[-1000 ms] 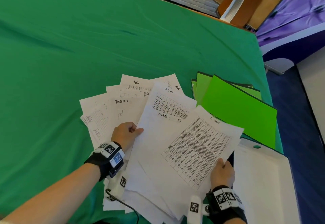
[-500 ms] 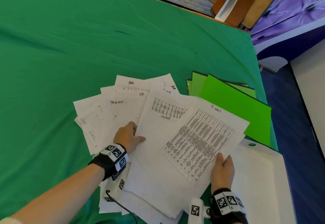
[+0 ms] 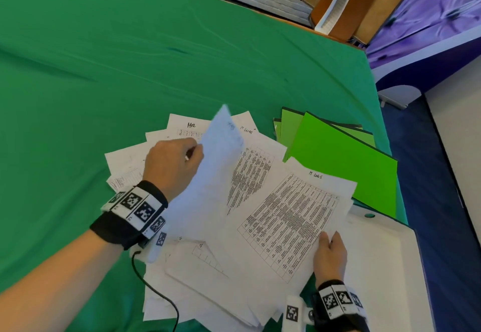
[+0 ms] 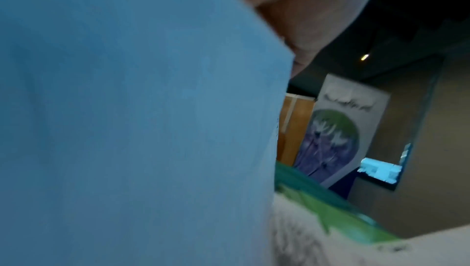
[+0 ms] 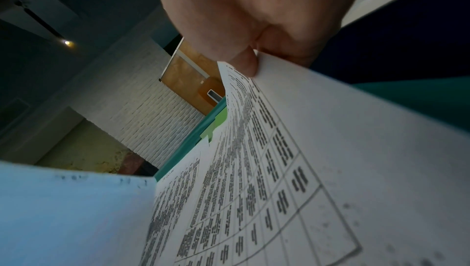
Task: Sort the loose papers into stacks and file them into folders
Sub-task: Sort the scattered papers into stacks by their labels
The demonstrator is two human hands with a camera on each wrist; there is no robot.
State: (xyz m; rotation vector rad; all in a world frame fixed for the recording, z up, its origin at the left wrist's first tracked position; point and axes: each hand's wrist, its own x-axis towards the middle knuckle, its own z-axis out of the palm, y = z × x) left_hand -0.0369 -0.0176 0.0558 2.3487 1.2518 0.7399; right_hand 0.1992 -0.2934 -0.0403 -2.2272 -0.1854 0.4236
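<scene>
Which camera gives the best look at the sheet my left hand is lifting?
The head view: it shows the lifted sheet whole, with the left hand holding its edge. In the left wrist view it is only a blurred bluish surface; the right wrist view catches just a corner of it.

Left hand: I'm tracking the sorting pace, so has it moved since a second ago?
Yes. The left hand has gone up the fanned papers toward the HR sheet, lifting a sheet it grips by the edge.

Left fingers (image 3: 194, 149) behind lifted sheet (image 3: 213, 175)
</scene>
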